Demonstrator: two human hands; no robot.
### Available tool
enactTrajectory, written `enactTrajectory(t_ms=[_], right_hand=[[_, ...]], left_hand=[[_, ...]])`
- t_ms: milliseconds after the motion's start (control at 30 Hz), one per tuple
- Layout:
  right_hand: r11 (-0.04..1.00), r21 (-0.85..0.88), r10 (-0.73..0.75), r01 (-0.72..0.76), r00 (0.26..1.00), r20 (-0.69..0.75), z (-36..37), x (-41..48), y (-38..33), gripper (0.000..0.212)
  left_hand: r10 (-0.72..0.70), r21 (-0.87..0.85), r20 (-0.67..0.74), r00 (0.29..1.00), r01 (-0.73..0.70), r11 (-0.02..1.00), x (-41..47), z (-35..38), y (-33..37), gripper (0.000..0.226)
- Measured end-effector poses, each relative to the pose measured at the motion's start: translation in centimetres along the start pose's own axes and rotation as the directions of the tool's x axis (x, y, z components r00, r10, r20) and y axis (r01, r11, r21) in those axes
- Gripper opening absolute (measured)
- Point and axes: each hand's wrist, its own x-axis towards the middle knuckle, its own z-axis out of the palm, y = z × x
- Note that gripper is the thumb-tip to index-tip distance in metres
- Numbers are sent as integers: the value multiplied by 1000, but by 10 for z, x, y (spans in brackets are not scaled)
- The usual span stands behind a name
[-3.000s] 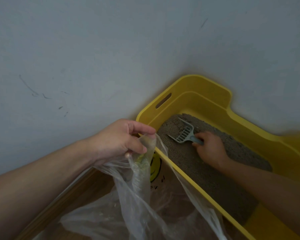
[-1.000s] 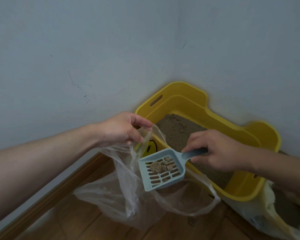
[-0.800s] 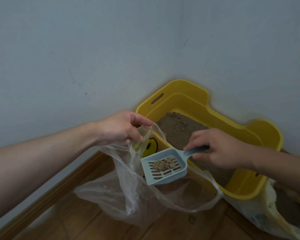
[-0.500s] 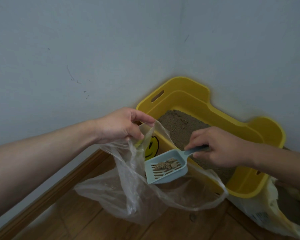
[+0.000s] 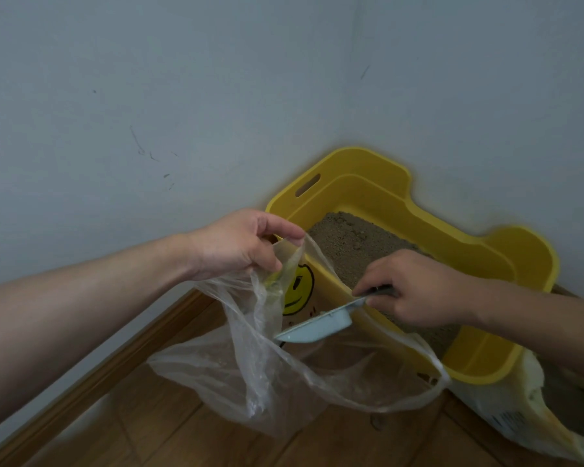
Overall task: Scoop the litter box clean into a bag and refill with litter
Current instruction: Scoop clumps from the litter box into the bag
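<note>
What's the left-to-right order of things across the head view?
left hand → scoop → right hand → litter sack. Left out: the clear bag and the yellow litter box, which overlap several of these.

Dim, flat, bluish light; soft shadows, wide-angle bowing, blurred edges.

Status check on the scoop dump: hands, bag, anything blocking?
Left hand pinching bag rim, mouth held open. Right hand gripping scoop handle, scoop tipped over inside bag mouth. Litter box beside bag; path unobstructed.
</note>
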Motion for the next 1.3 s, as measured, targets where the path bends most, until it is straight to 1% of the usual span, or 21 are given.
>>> enactTrajectory(t_ms=[300, 600, 767, 833, 967, 1133, 1200, 1300], right_hand=[[998, 67, 11, -13, 999, 30, -1, -2, 2, 21], [996, 87, 12, -15, 999, 43, 1, 0, 6, 25], [991, 132, 22, -26, 999, 32, 1, -1, 8, 24], [980, 194, 34, -35, 999, 8, 3, -3, 12, 23], [922, 382, 114, -62, 987, -117, 1, -10, 19, 13], [846, 532, 169, -26, 960, -221, -8, -21, 21, 17], [837, 546, 203, -35, 947, -250, -11, -24, 23, 19], [886, 458, 235, -69, 919, -315, -15, -28, 26, 19]], left_hand=[[-7, 5, -27, 1000, 7, 1000, 1, -1, -1, 55], [-27, 14, 1, 1000, 27, 1000, 0, -1, 3, 54], [-38, -25, 1, 999, 38, 999, 1, -1, 3, 55], [-38, -58, -13, 999, 37, 998, 3, -1, 1, 55], [-47, -122, -41, 998, 41, 992, 6, -3, -5, 58], [-40, -120, -40, 998, 35, 992, 7, -3, -6, 58], [-41, -104, -50, 998, 36, 994, 8, -3, -6, 58], [-31, -77, -52, 998, 27, 997, 8, -1, -6, 58]])
